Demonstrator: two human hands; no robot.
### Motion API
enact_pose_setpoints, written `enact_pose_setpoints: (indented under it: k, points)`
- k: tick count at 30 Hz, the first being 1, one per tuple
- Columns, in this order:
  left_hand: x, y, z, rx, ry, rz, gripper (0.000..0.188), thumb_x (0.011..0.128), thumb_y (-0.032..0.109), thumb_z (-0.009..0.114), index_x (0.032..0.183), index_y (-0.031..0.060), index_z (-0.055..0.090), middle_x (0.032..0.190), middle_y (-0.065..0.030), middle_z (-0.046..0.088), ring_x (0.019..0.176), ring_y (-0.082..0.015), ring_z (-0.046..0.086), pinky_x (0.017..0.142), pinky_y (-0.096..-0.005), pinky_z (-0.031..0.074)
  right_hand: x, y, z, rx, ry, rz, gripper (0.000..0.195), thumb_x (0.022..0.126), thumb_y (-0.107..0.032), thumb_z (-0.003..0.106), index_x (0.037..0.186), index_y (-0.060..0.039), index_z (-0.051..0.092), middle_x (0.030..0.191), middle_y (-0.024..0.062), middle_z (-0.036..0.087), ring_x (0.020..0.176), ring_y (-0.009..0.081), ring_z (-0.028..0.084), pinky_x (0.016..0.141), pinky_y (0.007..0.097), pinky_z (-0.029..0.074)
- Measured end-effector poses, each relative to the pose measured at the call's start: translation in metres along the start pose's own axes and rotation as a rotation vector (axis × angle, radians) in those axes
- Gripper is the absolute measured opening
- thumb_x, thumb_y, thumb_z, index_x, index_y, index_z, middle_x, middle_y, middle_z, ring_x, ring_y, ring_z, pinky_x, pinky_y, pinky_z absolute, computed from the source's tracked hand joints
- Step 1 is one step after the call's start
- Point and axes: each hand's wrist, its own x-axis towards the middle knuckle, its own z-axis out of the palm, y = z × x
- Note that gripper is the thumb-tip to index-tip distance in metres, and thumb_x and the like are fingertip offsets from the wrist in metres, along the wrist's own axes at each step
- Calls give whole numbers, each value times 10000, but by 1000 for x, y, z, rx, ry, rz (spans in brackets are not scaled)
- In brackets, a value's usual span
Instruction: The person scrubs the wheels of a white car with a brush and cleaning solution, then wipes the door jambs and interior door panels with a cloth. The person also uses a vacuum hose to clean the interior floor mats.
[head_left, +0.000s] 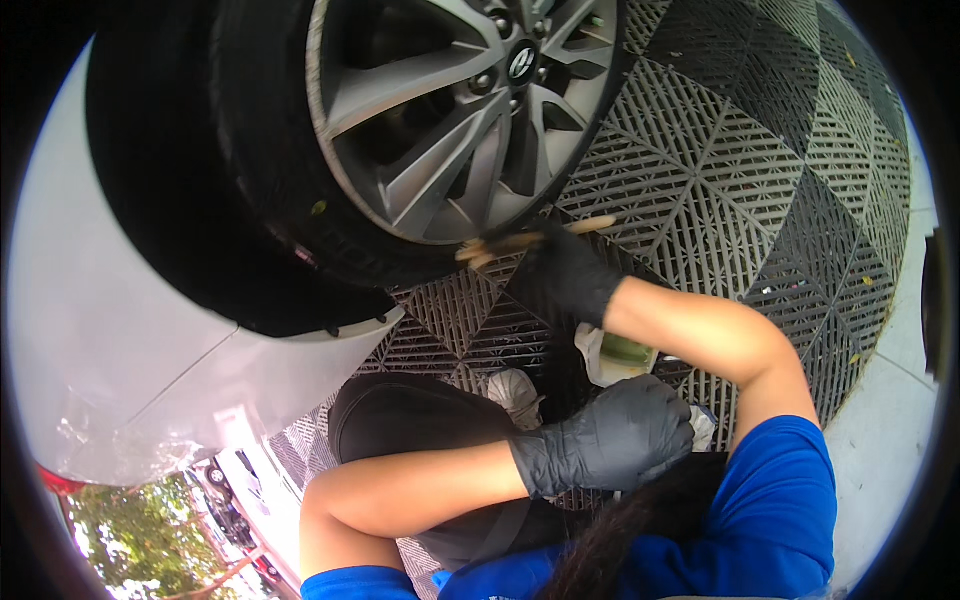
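My right hand, in a black glove, grips a wooden-handled brush. The brush's tan bristle end is blurred and lies at the lower sidewall of a black car tyre; contact cannot be made out for certain. Inside the tyre sits a grey alloy wheel with a Hyundai centre cap. My left hand, also gloved in black, is curled into a fist near my knees, with nothing visible in it. Between the two hands a white container with greenish contents stands on the floor, partly covered by my right forearm.
Dark and light grey slatted plastic tiles cover the floor, with a paler floor strip at the right. The car's light body panel arches around the tyre. My shoe and bent knee are close below the wheel.
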Motion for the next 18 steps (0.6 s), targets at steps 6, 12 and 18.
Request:
enact_pose_setpoints:
  k: [6,12,18]
  points:
    - [-14,11,5,98,61,-1,194,773,183,598,883,25,583,927,-99,571,834,-265,552,732,-376,469,-36,-57,2,-272,-246,-273,157,881,-115,581,994,-9,604,1006,132,629,881,219,634,792,272,500]
    - [-11,10,14,34,81,55,202,770,185,598,878,15,581,905,-105,578,828,-263,558,730,-378,477,9,-18,1,-1738,-442,-1305,202,887,-104,566,1069,-26,604,1020,100,635,953,193,624,825,263,494]
    - [-21,9,12,55,86,-14,192,734,188,621,821,23,576,875,-114,585,809,-277,568,727,-389,483,-18,-63,81,-1427,-723,-925,229,882,-128,549,1096,-75,610,1050,104,642,872,225,658,730,294,542]
